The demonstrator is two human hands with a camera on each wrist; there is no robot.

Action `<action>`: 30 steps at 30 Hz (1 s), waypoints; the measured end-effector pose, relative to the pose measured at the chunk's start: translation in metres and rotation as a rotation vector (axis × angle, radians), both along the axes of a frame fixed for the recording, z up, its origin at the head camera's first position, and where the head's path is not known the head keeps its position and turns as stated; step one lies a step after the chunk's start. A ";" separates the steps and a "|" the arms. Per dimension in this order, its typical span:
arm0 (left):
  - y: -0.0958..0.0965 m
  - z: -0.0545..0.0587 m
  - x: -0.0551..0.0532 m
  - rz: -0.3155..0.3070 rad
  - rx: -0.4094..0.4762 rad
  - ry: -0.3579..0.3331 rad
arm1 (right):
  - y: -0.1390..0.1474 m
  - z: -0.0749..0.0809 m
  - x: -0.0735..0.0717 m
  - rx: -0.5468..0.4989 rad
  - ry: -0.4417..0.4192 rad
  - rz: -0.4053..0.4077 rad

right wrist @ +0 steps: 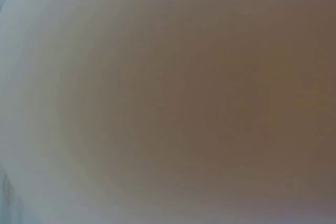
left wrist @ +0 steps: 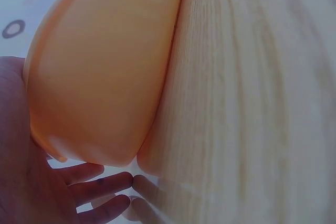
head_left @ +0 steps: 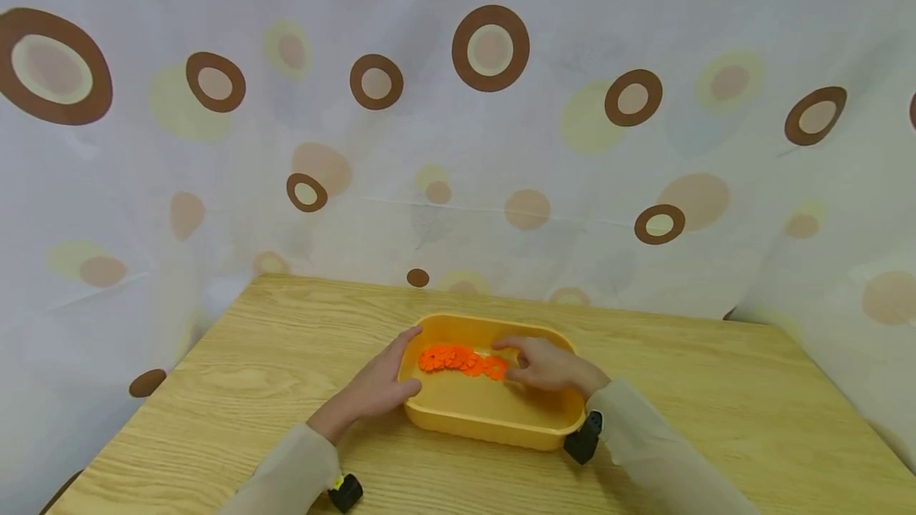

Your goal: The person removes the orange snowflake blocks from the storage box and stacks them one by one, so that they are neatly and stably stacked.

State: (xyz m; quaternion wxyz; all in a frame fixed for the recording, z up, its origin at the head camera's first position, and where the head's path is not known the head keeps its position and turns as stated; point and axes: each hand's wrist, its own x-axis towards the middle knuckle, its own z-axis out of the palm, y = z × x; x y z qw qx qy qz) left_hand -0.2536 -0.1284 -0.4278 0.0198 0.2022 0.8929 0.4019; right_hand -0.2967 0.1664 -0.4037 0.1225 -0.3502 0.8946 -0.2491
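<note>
My left hand [head_left: 379, 382] lies spread against the left end of the yellow tub [head_left: 487, 428]. My right hand [head_left: 547, 364] is inside, forefinger and thumb parted, beside the orange discs [head_left: 454, 359]; contact cannot be determined. Discs extend from near the tub's left end toward centre. Beyond the far edge of the table [head_left: 687, 388]: a patterned sheet [head_left: 429, 141].

2 plain, pale beige sleeves [head_left: 289, 471] are worn, with 1 small, boxy black device [head_left: 348, 493] beside each cuff [head_left: 320, 450], a yellow patch [head_left: 336, 483] on the left device.
</note>
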 end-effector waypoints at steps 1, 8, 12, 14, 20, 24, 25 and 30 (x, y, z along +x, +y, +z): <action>0.000 0.000 0.000 0.001 -0.001 0.001 | 0.000 0.000 0.000 0.006 0.000 0.006; 0.000 0.000 0.000 0.003 -0.001 0.011 | 0.000 0.002 0.000 0.071 0.006 0.029; 0.000 0.000 0.000 0.008 -0.001 0.011 | -0.001 0.002 0.002 0.114 0.028 0.044; 0.000 0.001 0.000 0.011 0.000 0.009 | -0.002 0.002 0.002 0.129 0.030 0.046; 0.001 0.002 0.000 0.016 -0.003 0.016 | -0.001 0.002 0.001 0.154 0.016 0.033; 0.001 0.002 0.001 0.015 -0.002 0.017 | -0.002 0.003 0.001 0.145 0.039 0.040; 0.001 0.002 0.001 0.016 -0.001 0.014 | -0.003 0.003 0.001 0.143 0.048 0.043; 0.001 0.001 0.001 0.017 -0.001 0.011 | -0.002 0.002 0.003 0.137 0.090 0.059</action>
